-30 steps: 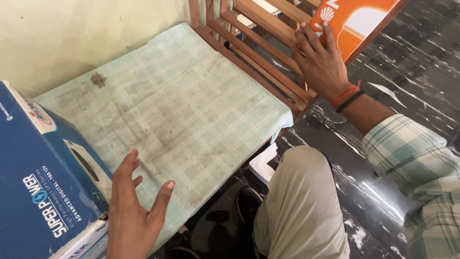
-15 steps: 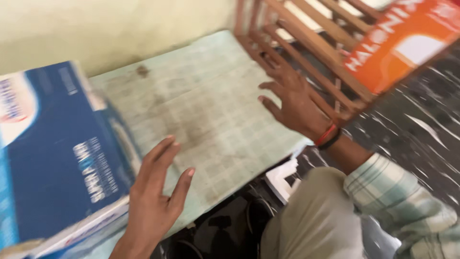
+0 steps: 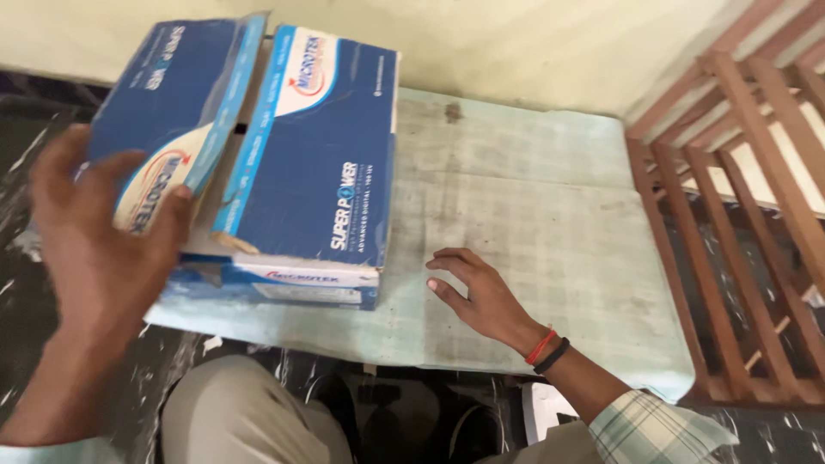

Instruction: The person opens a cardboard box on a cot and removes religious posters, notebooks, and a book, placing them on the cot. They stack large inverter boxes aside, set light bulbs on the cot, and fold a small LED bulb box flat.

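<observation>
The left hand (image 3: pixel 103 232) is spread wide, thumb pressed to the raised flap of the blue cardboard box (image 3: pixel 318 163), which sits at the left end of the pale green bench (image 3: pixel 550 223) with its front edge near the bench's lip. To the right, the right hand (image 3: pixel 481 296) rests flat and empty — fingers loosely spread — just beside the box. The wooden slatted frame (image 3: pixel 730 215) stands at far right. A hard tug on the flap might tear it — or drag the box off the edge.

Our left hand (image 3: pixel 103 249) is raised close to us, blurred, its fingers spread. Our right hand (image 3: pixel 481 296) lies palm down, fingers loosely curled.
</observation>
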